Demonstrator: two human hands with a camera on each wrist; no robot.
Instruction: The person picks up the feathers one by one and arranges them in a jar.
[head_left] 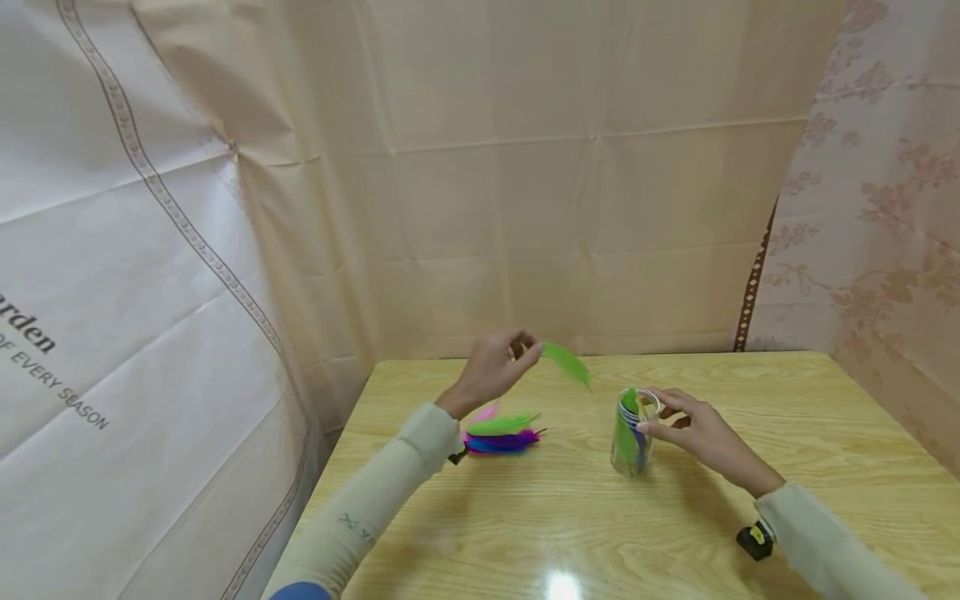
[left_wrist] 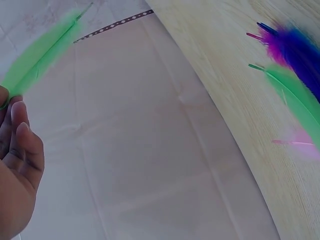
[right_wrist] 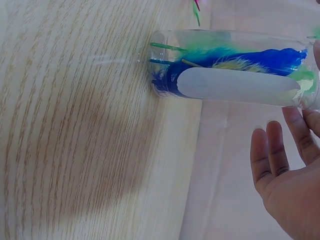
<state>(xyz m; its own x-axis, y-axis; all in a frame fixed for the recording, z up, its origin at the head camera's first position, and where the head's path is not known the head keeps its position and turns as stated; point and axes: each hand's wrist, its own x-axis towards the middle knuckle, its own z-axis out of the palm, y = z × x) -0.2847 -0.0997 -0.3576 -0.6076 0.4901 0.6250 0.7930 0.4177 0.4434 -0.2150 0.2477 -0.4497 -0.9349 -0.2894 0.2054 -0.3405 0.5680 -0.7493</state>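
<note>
Between thumb and fingertips my left hand (head_left: 498, 364) pinches a light green feather (head_left: 567, 363) by one end, up over the back of the table. Its quill tip points down and right, toward a clear jar (head_left: 624, 454). My right hand (head_left: 701, 429) grips that jar near its rim, and the jar stands upright on the table. Inside it are green, blue and yellowish feathers (right_wrist: 240, 60), with a pale label (right_wrist: 235, 86) on the wall. Below my left hand lies a small pile of loose feathers: a green feather (head_left: 504, 426), purple and blue feathers (head_left: 498, 443) and a pink feather (left_wrist: 300, 145).
The wood-grain table (head_left: 517, 517) ends at a back edge close to a beige hanging cloth (head_left: 585, 208). A printed white cloth (head_left: 135, 317) hangs at the left, a floral cloth (head_left: 885, 217) at the right.
</note>
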